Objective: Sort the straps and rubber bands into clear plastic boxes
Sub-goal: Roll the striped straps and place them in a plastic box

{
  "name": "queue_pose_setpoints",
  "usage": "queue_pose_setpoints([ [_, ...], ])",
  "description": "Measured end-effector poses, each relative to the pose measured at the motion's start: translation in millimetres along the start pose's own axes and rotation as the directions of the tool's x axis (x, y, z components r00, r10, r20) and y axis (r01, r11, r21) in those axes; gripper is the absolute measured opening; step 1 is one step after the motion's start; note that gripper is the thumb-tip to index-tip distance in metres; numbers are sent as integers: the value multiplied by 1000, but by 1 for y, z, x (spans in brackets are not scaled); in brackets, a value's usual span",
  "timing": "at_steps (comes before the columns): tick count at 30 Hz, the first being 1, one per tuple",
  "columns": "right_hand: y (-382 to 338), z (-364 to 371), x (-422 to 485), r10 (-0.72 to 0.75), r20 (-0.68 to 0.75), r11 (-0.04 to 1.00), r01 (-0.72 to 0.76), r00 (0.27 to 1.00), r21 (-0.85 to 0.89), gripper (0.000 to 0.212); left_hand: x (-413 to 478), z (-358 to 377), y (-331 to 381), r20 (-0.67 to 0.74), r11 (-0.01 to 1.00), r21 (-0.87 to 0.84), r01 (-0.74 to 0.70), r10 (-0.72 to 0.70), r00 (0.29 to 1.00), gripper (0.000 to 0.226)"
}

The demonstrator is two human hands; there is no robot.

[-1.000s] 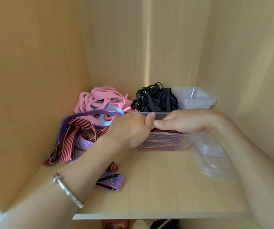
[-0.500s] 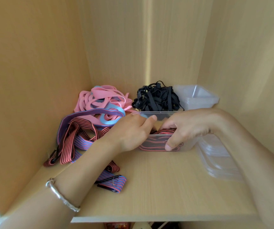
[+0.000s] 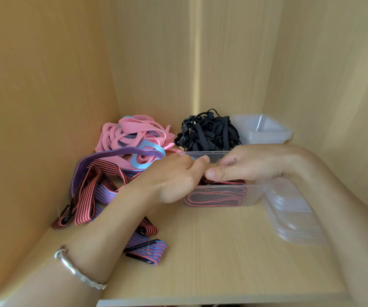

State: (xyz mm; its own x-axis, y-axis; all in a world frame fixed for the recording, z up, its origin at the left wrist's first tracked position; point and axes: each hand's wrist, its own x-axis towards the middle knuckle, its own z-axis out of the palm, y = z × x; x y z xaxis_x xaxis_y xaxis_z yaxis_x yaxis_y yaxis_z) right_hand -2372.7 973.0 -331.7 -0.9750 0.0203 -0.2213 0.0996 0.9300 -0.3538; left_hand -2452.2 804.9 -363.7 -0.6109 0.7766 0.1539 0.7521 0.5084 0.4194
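A wooden cupboard [image 3: 45, 85] is seen from the front, and its pale shelf [image 3: 212, 262] carries everything. Taking the clear box at the shelf's middle as the dial's centre, a loose heap of striped straps [image 3: 94, 187] (red-and-black and blue-and-red mixed) is spread at 9 o'clock, against the left wall, with one blue-and-red strap end [image 3: 149, 251] trailing out to 7 o'clock. A pile of pink bands [image 3: 134, 131], with a few pale blue ones among them, is heaped at 11 o'clock in the back corner. A tangle of black straps [image 3: 207, 134] is found at 12 o'clock, just behind the box. A stack of clear lids [image 3: 293, 218] is laid flat at 3 o'clock, touching the box's right side. Nested empty boxes [image 3: 265, 131] are stood at 1 o'clock by the back wall.

The clear box [image 3: 254, 196] itself is set upright and holds folded red-and-black straps [image 3: 218, 194], seen through its front wall.

The left hand [image 3: 174, 180] is curled over the box's left rim; its fingers are hidden inside, so what they grasp cannot be told. The right hand [image 3: 249, 165] is held over the box's top, thumb laid on the uppermost strap, fingers curled; an actual grasp cannot be told. A silver bracelet [image 3: 76, 271] is worn on the left wrist.
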Motion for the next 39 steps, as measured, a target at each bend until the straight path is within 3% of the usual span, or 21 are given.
queue_pose_setpoints([
  [8,0,0,1,-29,-152,994,45,988,102,101,-4,-8,0,-37,995,-88,-41,38,999,58],
  [12,-2,2,3,-8,-214,974,56,977,218,46,-4,-10,0,-33,991,-131,-39,35,999,55],
  [15,-2,4,6,-12,-252,973,69,968,220,34,-6,-15,-3,-67,992,-120,-32,24,997,61],
  [19,-4,7,8,-34,-311,973,103,950,209,32,-17,-33,-13,-153,997,-42,-66,59,986,65],
  [21,-6,7,8,-47,-364,967,134,930,217,32,-30,-46,-18,-186,995,-48,-84,73,980,50],
  [24,-13,6,5,-71,-467,953,199,881,229,30,-50,-63,-30,-140,995,90,-47,60,988,26],
  [26,-23,4,4,-97,-513,945,240,853,221,30,-61,-69,-42,-101,978,206,31,-11,995,27],
  [28,-42,0,7,-157,-505,953,264,849,148,34,-66,-72,-57,-121,972,227,67,-40,992,37],
  [32,-90,-4,22,-337,-323,941,313,884,-125,38,-62,-72,-84,-113,952,235,198,-176,978,56],
  [35,-123,-6,37,-391,-224,912,344,893,-222,37,-58,-65,-98,-78,926,297,234,-221,972,65],
  [37,-133,-6,48,-397,-184,911,361,899,-200,40,-55,-61,-104,-95,921,323,216,-195,976,55],
  [39,-132,-5,60,-373,-166,924,350,913,-154,38,-53,-59,-104,-198,895,363,260,-199,960,34],
])
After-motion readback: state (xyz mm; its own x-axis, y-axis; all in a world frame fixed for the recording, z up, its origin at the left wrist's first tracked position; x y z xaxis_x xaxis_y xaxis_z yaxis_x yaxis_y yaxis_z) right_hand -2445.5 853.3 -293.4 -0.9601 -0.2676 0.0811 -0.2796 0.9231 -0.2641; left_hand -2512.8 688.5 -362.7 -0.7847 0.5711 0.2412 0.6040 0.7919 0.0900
